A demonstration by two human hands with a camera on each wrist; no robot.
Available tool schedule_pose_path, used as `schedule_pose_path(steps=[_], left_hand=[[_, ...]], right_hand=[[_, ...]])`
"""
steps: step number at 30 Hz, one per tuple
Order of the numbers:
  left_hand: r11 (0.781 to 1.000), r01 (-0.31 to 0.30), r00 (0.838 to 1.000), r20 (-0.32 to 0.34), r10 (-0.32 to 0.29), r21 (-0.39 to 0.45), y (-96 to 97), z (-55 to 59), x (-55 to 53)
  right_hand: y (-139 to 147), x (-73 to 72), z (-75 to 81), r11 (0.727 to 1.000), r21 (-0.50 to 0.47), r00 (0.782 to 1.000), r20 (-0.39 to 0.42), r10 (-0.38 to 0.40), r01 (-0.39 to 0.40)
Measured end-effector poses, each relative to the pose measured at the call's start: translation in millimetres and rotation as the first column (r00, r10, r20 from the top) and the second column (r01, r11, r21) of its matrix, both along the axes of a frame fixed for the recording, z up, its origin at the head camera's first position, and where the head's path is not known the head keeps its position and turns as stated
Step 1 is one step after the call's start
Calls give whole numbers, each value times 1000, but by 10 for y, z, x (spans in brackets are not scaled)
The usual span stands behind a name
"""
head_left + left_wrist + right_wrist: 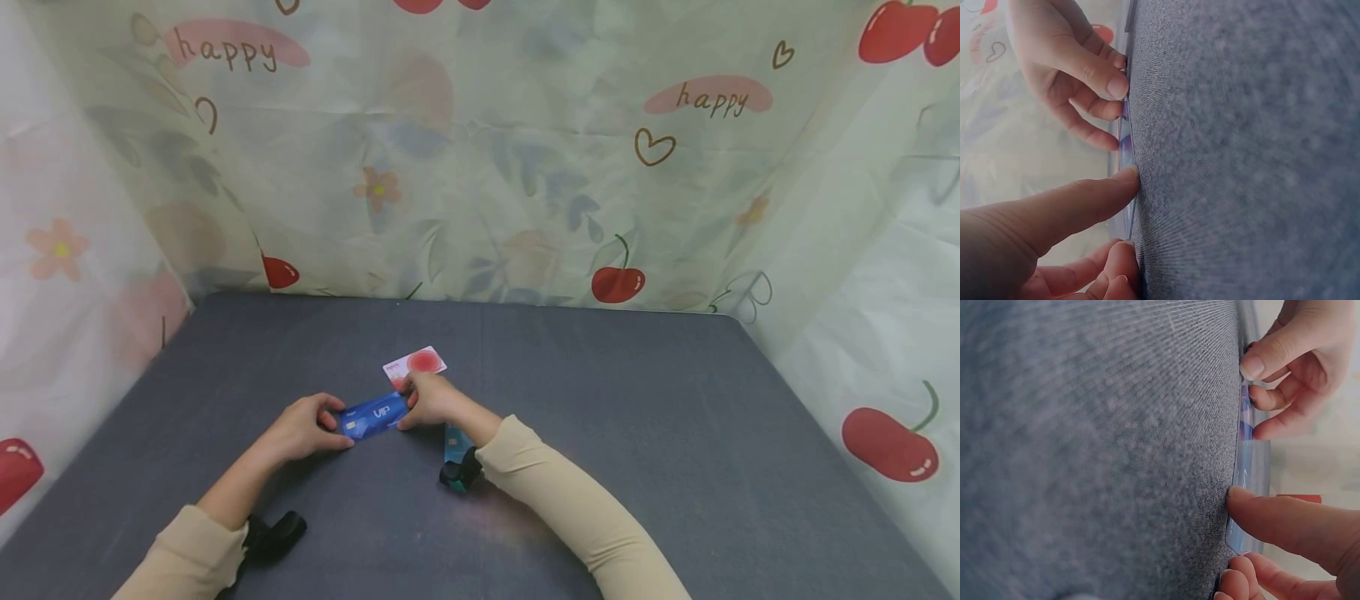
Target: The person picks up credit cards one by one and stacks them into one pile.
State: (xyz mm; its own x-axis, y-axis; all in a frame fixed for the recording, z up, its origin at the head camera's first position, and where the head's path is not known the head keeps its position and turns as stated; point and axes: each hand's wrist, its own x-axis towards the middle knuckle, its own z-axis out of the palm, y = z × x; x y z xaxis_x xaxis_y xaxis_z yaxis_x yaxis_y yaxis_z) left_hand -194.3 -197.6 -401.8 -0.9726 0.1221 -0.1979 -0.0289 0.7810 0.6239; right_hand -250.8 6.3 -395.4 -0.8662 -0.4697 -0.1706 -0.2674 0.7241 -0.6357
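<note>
A blue card point(371, 417) printed "VIP" lies at or just above the dark tabletop, slightly tilted in the head view. Its left end is pinched by my left hand point(303, 429), thumb on the near side and fingers behind. My right hand point(433, 400) holds the right end in the same way. Both wrist views show the card nearly edge-on, a thin strip point(1126, 140) between the two hands. Just beyond the right hand lies a pink card point(423, 360) with a red circle, partly covered by that hand. A teal card point(454, 444) sits beneath the right wrist, mostly hidden.
The dark grey table point(600, 400) extends to both sides of the hands. A patterned curtain point(480, 167) with cherries and hearts closes off the back and sides. Black wrist straps with cameras point(276, 537) hang under both forearms.
</note>
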Motion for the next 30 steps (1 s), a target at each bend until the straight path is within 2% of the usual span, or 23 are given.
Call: schedule_pose_path(steps=[16,23,30], left_hand=[[1000,-17,1000,20,17,-7,39,41,2],[999,-34,999,36,33,22,50,48,9],[999,-37,999,23,36,36,57,41,19]], right_hand=[[-10,-10,-12,1000,5,1000,-5,-9,9],[-16,-6,-16,1000,-11,1000,-3,-17,17],[-14,4,-13,999,-25,1000,13,-21,21]])
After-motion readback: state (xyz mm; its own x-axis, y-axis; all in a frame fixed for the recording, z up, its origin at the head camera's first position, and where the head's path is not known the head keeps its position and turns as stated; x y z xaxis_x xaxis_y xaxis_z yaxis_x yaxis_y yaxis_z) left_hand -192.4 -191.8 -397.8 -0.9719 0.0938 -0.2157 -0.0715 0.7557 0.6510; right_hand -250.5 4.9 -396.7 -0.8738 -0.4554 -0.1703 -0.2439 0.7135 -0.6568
